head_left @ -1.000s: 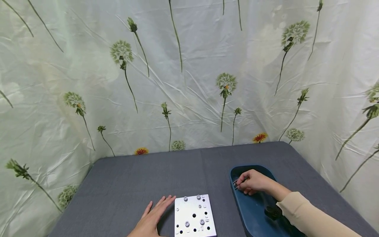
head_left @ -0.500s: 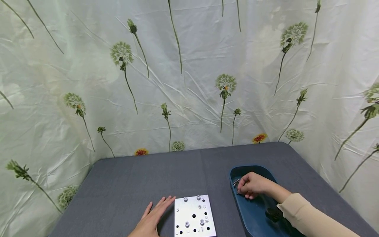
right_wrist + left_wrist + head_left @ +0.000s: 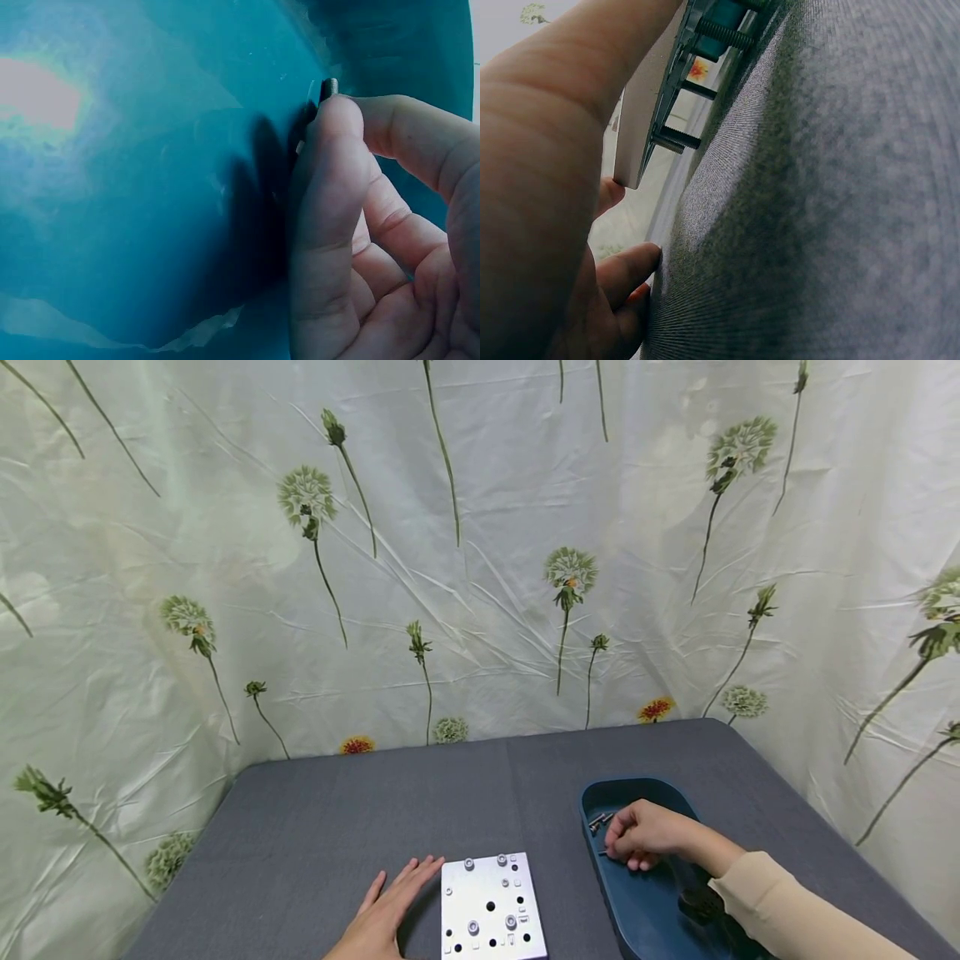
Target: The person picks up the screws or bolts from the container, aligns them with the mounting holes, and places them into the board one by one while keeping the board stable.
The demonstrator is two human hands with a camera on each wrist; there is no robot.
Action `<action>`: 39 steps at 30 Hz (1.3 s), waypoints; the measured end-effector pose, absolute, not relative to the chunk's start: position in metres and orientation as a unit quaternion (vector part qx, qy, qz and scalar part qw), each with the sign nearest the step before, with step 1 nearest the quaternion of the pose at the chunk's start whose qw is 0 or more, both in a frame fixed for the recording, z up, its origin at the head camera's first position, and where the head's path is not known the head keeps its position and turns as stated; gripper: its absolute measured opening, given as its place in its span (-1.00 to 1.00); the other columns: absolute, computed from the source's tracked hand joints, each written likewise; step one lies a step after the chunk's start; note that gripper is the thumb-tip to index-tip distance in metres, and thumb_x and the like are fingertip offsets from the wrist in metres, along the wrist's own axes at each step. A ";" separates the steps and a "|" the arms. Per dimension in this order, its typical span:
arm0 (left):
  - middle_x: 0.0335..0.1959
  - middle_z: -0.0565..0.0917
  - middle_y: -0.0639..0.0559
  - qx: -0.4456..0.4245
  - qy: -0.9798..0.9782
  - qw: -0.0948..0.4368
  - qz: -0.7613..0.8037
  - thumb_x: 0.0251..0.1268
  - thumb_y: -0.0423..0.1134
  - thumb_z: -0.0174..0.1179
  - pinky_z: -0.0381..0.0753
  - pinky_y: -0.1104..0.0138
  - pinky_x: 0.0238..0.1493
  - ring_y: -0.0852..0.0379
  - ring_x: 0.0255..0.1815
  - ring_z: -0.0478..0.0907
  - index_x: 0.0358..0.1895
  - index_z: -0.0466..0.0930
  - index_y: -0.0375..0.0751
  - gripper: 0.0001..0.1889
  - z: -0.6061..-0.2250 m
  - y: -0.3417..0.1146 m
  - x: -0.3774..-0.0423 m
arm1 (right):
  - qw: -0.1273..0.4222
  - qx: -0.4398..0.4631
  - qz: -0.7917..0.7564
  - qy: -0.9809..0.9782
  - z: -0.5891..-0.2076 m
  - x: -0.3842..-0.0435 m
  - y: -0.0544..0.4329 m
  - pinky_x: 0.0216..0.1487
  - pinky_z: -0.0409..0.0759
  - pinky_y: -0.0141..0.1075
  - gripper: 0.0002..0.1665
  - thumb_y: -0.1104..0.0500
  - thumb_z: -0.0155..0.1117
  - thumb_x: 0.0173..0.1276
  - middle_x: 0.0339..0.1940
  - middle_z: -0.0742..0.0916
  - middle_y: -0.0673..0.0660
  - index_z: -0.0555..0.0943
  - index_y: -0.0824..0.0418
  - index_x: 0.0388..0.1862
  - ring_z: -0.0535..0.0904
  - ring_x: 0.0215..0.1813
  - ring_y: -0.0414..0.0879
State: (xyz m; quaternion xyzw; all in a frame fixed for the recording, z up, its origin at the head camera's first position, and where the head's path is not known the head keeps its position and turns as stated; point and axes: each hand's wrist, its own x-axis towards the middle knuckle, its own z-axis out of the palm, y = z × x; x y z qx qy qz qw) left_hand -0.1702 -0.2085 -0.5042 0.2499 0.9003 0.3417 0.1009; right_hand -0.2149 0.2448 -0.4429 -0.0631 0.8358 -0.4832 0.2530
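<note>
My right hand (image 3: pixel 647 835) reaches into the far part of a dark blue tray (image 3: pixel 611 902) and pinches a small metal screw (image 3: pixel 330 88) between thumb and index finger. Its shank end pokes out past the fingertips; the rest is hidden. Several loose screws (image 3: pixel 597 822) lie by the tray's far left corner. My left hand (image 3: pixel 390 910) has its fingers spread, one fingertip at the left edge of a silver metal plate (image 3: pixel 487 893). Screw heads stand up from this plate among dark holes. Threaded shanks (image 3: pixel 724 34) stick out beneath it in the left wrist view.
A grey cloth (image 3: pixel 375 810) covers the table under plate and tray. Behind the table's far edge hangs a pale curtain (image 3: pixel 480 568) printed with dandelions. The tray's raised wall surrounds my right hand.
My right hand has drawn back slightly from the loose screws toward the right and near side, with a screw between its fingers. The left hand and plate stay put.
</note>
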 end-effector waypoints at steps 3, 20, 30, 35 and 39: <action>0.72 0.32 0.04 0.245 0.902 0.105 0.341 -0.15 0.48 0.60 0.00 -0.59 0.51 -0.37 0.73 0.20 0.72 0.10 0.51 0.27 -0.505 -0.209 -0.170 | 0.255 -0.057 -0.482 0.836 -0.444 -0.214 0.245 -0.54 0.52 -0.53 -0.93 0.35 0.37 0.34 -0.55 0.72 -0.02 0.72 0.31 -0.21 0.53 -0.59 -0.31; 0.71 0.34 0.07 0.259 0.901 0.078 0.339 -0.01 0.44 0.55 0.04 -0.62 0.47 -0.36 0.70 0.25 0.72 0.13 0.45 0.17 -0.506 -0.206 -0.168 | 0.217 -0.077 -0.450 0.863 -0.448 -0.209 0.243 -0.53 0.58 -0.50 -0.95 0.33 0.44 0.30 -0.63 0.67 -0.02 0.71 0.27 -0.35 0.56 -0.61 -0.29; 0.72 0.32 0.04 0.251 0.901 0.099 0.339 -0.04 0.42 0.57 0.03 -0.60 0.50 -0.37 0.72 0.21 0.73 0.11 0.48 0.20 -0.504 -0.208 -0.169 | 0.207 -0.079 -0.435 0.873 -0.445 -0.209 0.240 -0.52 0.61 -0.48 -0.94 0.33 0.45 0.28 -0.64 0.67 -0.03 0.71 0.26 -0.37 0.57 -0.61 -0.29; 0.72 0.32 0.05 0.255 0.901 0.096 0.339 -0.10 0.49 0.56 0.05 -0.59 0.50 -0.35 0.72 0.22 0.73 0.10 0.48 0.24 -0.505 -0.209 -0.170 | 0.204 -0.083 -0.453 0.864 -0.446 -0.209 0.243 -0.44 0.68 -0.39 -0.93 0.31 0.37 0.36 -0.58 0.71 0.01 0.69 0.28 -0.35 0.64 -0.52 -0.22; 0.72 0.33 0.06 0.251 0.902 0.094 0.337 -0.14 0.51 0.58 0.04 -0.59 0.50 -0.35 0.72 0.23 0.72 0.11 0.51 0.26 -0.505 -0.208 -0.170 | 0.201 -0.094 -0.482 0.847 -0.448 -0.213 0.247 -0.38 0.72 -0.35 -0.96 0.34 0.34 0.37 -0.54 0.75 0.03 0.66 0.31 -0.32 0.70 -0.45 -0.18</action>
